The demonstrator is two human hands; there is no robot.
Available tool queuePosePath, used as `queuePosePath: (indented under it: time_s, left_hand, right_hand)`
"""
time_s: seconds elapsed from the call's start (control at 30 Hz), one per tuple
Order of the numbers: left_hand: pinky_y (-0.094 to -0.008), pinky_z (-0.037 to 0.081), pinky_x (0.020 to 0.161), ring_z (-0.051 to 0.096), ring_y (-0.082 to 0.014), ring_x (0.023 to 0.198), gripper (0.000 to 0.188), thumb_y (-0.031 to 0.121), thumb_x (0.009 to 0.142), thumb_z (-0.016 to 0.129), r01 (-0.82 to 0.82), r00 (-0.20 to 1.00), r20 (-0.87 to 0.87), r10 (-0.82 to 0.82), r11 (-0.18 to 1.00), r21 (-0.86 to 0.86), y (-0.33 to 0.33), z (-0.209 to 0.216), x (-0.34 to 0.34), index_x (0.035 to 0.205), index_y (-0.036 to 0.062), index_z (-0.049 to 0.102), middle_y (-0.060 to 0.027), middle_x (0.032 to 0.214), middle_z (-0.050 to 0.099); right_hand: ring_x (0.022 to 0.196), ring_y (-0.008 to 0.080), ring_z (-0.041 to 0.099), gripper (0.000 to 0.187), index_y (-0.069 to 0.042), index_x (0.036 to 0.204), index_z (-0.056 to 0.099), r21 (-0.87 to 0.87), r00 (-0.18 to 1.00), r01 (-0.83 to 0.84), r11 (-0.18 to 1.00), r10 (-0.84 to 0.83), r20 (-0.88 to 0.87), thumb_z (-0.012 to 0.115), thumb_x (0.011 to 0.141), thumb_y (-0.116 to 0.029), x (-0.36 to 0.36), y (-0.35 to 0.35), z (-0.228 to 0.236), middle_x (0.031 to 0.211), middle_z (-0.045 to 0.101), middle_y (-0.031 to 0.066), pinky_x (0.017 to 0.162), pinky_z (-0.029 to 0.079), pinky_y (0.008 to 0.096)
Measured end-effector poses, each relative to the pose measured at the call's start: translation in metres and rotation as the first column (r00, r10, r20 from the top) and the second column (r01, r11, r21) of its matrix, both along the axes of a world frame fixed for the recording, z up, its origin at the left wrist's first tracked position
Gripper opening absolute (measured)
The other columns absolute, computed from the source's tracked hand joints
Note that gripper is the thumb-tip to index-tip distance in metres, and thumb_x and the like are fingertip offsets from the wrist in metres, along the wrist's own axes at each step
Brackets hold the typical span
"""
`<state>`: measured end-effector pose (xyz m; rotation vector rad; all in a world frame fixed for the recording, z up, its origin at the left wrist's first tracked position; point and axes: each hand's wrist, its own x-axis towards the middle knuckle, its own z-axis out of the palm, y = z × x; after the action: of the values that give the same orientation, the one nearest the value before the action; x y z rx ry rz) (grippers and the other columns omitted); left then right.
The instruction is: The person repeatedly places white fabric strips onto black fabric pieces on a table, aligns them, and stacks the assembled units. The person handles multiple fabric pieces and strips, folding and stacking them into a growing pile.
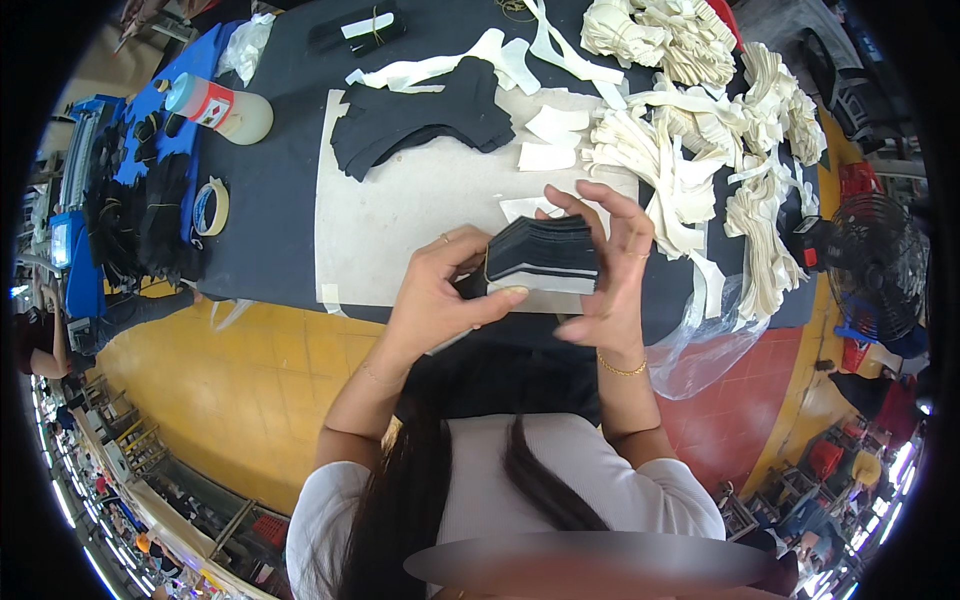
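Presently, in the head view, the left hand (450, 280) is closed upon a thick stack of black pieces (540, 245), with its thumb along the lower front edge and its fingers at the left end. A thin yellowish band (486, 262) appears to go around this end. The right hand (622, 260) is wide open, its fingers curved and apart from its thumb, around the right end of the stack; whether a fingertip touches it from behind, I cannot tell. The stack is held above the near part of the counter (270, 180), in front of a pale sheet (420, 220).

On this sheet lie some dark curved pieces (420, 118), and to the right of them two small white pieces (548, 157). Farther right there are many cream bundles (700, 130), piled closely together. At the left side a bottle with red label (225, 110) is lying tilted, and near it rests a roll of tape (210, 208).
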<state>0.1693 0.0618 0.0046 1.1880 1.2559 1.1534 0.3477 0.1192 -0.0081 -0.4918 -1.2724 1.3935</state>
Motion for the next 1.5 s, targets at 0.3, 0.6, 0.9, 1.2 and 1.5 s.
queuePosePath:
  time_s: [0.3, 0.6, 0.9, 1.2, 1.5]
  left_hand:
    - [-0.0352, 0.051, 0.078, 0.065, -0.0284, 0.086, 0.048, 0.016, 0.069, 0.081, 0.215, 0.814, -0.527, -0.243, 0.970, -0.115, -0.017, 0.028, -0.039, 0.112, -0.0012, 0.067, -0.0128, 0.096, 0.065]
    - [-0.0329, 0.057, 0.081, 0.070, -0.0214, 0.094, 0.050, 0.009, 0.092, 0.064, -0.151, 0.986, -0.101, 0.131, 0.964, -0.219, -0.044, 0.010, -0.173, 0.137, -0.0037, 0.046, -0.0156, 0.116, 0.062]
    - [-0.0339, 0.042, 0.101, 0.058, -0.0290, 0.110, 0.050, 0.020, 0.096, 0.061, -0.407, 0.567, -0.821, 0.066, 0.889, -0.210, -0.032, -0.009, -0.273, 0.140, -0.0007, 0.052, -0.0191, 0.121, 0.060]
    - [-0.0380, 0.050, 0.092, 0.061, -0.0325, 0.109, 0.038, 0.018, 0.086, 0.075, -0.047, 0.471, -0.816, 0.336, 0.933, 0.357, 0.067, -0.001, -0.131, 0.118, 0.0001, 0.069, -0.0153, 0.117, 0.063]
    - [-0.0389, 0.047, 0.092, 0.059, -0.0296, 0.101, 0.039, 0.021, 0.079, 0.080, 0.002, 0.423, -0.869, 0.256, 0.959, 0.284, 0.119, -0.029, -0.089, 0.111, 0.0001, 0.073, -0.0116, 0.106, 0.064]
  right_hand:
    - [0.112, 0.0279, 0.061, 0.052, -0.007, 0.120, 0.062, 0.083, 0.791, -0.324, 0.942, 0.222, 0.570, 0.082, 0.073, -0.010, 0.001, 0.004, 0.014, 0.113, 0.065, 0.0110, 0.098, 0.048, 0.0376]
    - [0.106, 0.0259, 0.065, 0.025, -0.005, 0.106, 0.067, 0.145, 0.743, -0.260, 0.955, 0.102, 0.662, 0.070, 0.082, 0.001, -0.004, 0.018, 0.021, 0.111, 0.066, 0.0110, 0.094, 0.049, 0.0344]
    - [0.101, 0.0290, 0.064, 0.020, -0.004, 0.106, 0.068, 0.313, 0.533, -0.093, 0.945, -0.218, 0.817, 0.069, 0.086, -0.004, 0.005, 0.035, 0.017, 0.107, 0.066, 0.0108, 0.088, 0.050, 0.0349]
    - [0.104, 0.0277, 0.055, 0.029, -0.008, 0.109, 0.069, 0.470, 0.322, -0.099, 0.877, -0.419, 0.849, 0.075, 0.081, -0.013, 0.008, 0.026, -0.030, 0.117, 0.059, 0.0069, 0.090, 0.043, 0.0410]
    - [0.099, 0.0275, 0.053, 0.036, -0.009, 0.117, 0.066, 0.420, 0.360, -0.010, 0.907, -0.389, 0.848, 0.075, 0.082, -0.012, 0.001, 0.038, -0.044, 0.105, 0.057, 0.0063, 0.087, 0.041, 0.0409]
